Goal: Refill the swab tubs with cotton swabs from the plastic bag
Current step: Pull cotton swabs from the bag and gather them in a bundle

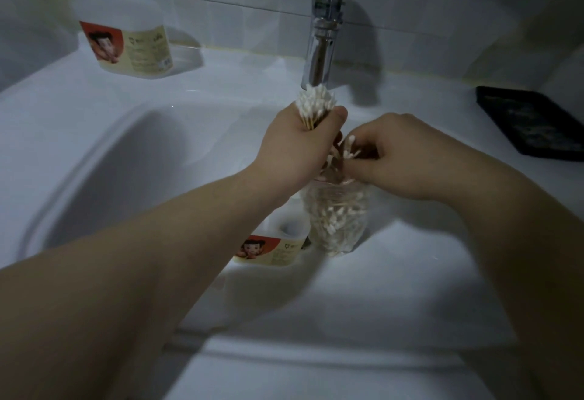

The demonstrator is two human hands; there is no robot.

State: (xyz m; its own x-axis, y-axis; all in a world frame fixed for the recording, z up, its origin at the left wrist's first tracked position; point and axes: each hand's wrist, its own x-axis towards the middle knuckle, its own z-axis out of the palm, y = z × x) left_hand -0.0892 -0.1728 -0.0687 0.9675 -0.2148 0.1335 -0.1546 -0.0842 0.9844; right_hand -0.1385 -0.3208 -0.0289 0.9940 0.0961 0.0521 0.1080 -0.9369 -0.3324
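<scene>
Dim bathroom: a white sink (94, 178) under a tiled wall, with a chrome tap (325, 20) at twelve o'clock.

The bag (338, 219) stands just right of centre on the sink's near ledge. It is clear, open at the top, and its lower part is packed with swabs (335, 210). The left hand (297, 150) is fisted around a bundle (316, 101) of them, held upright above the bag with the white tips fanned out just under the tap. The right hand (401, 159) is at the bag's mouth, fingertips pinching a few more sticks. The two hands are close together, almost touching.

Judging by this, the step in hand is gathering: pulling swabs out of the bag and adding them to the bundle, with none yet put into a tub. One tub (275, 248) sits touching or just beside the bag at its eight o'clock, its top partly hidden by the left forearm. I cannot tell whether it is open. A second tub (132, 48) stands well apart at ten o'clock on the back ledge. The next move likely calls for squaring the bundle, carrying it to the near tub and lowering it in stick-first without splaying or dropping any into the sink.

Both tubs carry the same label: a cartoon face on a red panel beside a cream panel of small print, too blurred to read. A black slab (531, 124) lies at two o'clock, with no legible marking.
</scene>
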